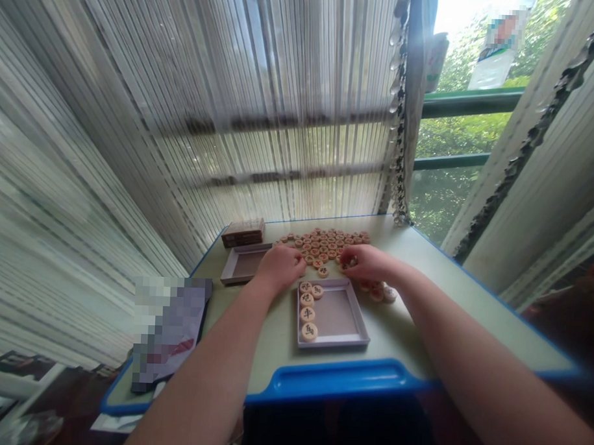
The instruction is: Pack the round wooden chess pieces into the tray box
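1 right hand (366, 262) just beside tray rim (324, 282)

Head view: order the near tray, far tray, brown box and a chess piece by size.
Near tray: largest, though closeness may exaggerate it.
Far tray and brown box: look alike, so unranked.
Chess piece: smallest.

A pale green, blue-edged surface (400, 336) carries a shallow grey rectangular tray (333, 314), with round wooden Chinese chess pieces (323, 239) beyond it, and a second grey tray (244, 263) and brown box (243, 232) beyond and left of it.
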A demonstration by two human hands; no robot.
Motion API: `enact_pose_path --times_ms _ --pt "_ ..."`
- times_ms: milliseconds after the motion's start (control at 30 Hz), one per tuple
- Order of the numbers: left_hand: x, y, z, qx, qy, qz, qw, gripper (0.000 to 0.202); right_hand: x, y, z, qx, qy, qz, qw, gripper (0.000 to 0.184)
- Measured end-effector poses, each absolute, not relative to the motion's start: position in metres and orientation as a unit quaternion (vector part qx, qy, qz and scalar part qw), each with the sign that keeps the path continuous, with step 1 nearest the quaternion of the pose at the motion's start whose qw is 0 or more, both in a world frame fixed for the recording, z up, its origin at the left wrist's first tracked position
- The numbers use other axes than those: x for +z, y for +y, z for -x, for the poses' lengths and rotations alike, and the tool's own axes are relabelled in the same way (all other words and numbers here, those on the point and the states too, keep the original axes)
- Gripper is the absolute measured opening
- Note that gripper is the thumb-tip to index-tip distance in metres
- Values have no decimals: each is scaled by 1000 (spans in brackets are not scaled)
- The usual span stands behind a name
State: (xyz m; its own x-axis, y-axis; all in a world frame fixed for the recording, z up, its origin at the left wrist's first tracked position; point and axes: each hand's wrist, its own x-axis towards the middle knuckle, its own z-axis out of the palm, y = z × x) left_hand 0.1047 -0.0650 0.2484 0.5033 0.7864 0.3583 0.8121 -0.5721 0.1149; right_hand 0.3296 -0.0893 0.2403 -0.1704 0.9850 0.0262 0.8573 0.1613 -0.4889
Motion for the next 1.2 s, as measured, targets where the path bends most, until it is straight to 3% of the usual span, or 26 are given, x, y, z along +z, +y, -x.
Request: enact_pose_path --times_ms 300,567,767,1000,1200 --pt "253 -70 -107 -167 -462 870 42 28 240 -93 -328 183 -753 604 186 21" --pt "251 -69 -107 -171 -453 873 53 28 239 -92 -330 187 -767 583 193 29" --pt "249 -66 -105 -157 -448 879 49 31 238 -88 -330 163 -777 576 193 22" --pt "245 -60 -102 -117 -458 880 46 30 240 -94 -315 102 -837 468 264 24" --pt "245 -59 -102 -117 -468 876 23 27 233 -90 -310 94 -852 445 257 22"
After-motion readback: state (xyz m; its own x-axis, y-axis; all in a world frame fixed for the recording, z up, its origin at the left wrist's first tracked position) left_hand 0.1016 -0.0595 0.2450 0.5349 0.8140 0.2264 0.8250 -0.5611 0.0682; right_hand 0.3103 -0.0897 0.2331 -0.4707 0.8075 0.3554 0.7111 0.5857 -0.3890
